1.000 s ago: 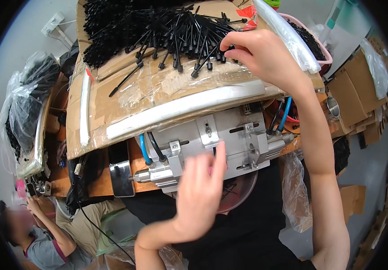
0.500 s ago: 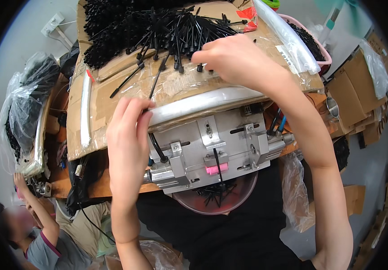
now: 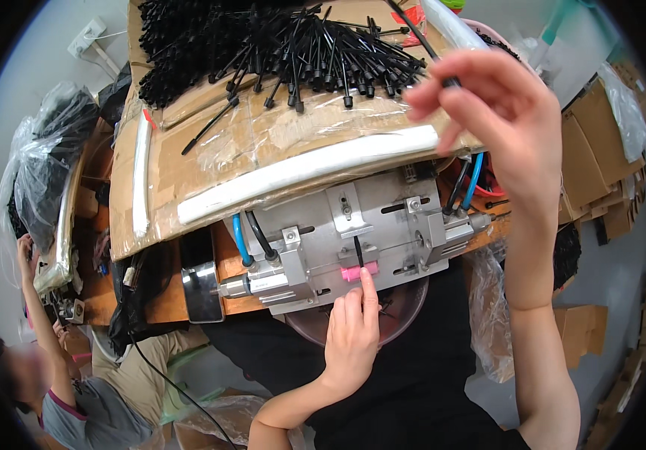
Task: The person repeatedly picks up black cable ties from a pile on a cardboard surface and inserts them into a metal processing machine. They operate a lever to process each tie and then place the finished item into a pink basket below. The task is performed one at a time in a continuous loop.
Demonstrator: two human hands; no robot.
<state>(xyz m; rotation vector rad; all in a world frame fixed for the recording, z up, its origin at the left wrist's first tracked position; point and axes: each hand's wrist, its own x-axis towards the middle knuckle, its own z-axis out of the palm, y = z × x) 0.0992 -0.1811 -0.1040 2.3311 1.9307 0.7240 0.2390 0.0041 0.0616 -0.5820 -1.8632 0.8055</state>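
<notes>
A grey metal fixture (image 3: 368, 232) with blue and black hoses sits in front of me. On its front edge is a small pink block (image 3: 358, 273) with a short black strip standing in it. My left hand (image 3: 353, 337) touches that pink block with the index fingertip, fingers together, nothing held. My right hand (image 3: 499, 120) is raised at the upper right and pinches a thin black tie (image 3: 420, 34) that points up and left. A heap of black ties (image 3: 278, 45) lies on a taped cardboard sheet (image 3: 263, 150) behind the fixture.
A pink bowl (image 3: 398, 322) with black pieces sits under the fixture. Cardboard boxes (image 3: 600, 172) stand at the right, black plastic bags (image 3: 45, 165) at the left. Another person (image 3: 53, 375) sits at the lower left with an arm raised.
My left hand has dropped from the cardboard edge down to the pink block. My right hand has lifted off the heap toward the right with one black tie.
</notes>
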